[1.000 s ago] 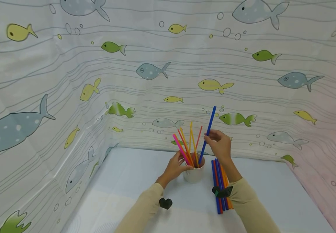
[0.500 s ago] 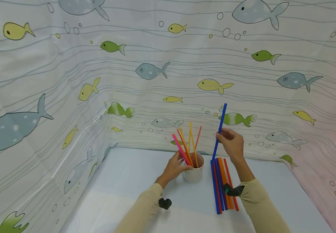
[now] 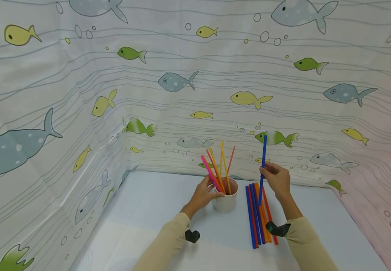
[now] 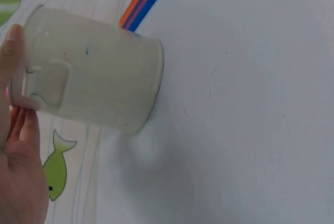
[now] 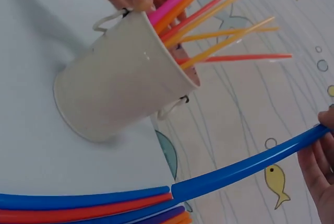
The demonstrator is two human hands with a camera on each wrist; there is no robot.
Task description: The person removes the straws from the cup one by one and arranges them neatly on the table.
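My left hand point(image 3: 201, 194) holds the rim of a small white bucket point(image 3: 225, 205), thumb at the front and fingers behind. In the right wrist view the bucket point(image 5: 120, 78) shows two wire handles. A thick pink straw point(image 3: 210, 170) and several thin orange, yellow and red straws point(image 3: 223, 158) lean inside it. My right hand point(image 3: 278, 181) pinches a blue straw point(image 3: 263, 154) near its middle, nearly upright. The straw's lower end is over a row of straws point(image 3: 254, 218) lying right of the bucket; contact cannot be told. The row has blue, red, purple and orange straws, side by side.
The white table point(image 3: 155, 203) ends at a fish-patterned sheet point(image 3: 216, 75) at the back and sides. Each wrist wears a dark device, such as the left wrist device point(image 3: 192, 236). My right forearm point(image 3: 307, 241) passes beside the row.
My right hand has lifted the blue straw out of the bucket, carried it right, then lowered it over the row of straws. My left hand stays on the rim.
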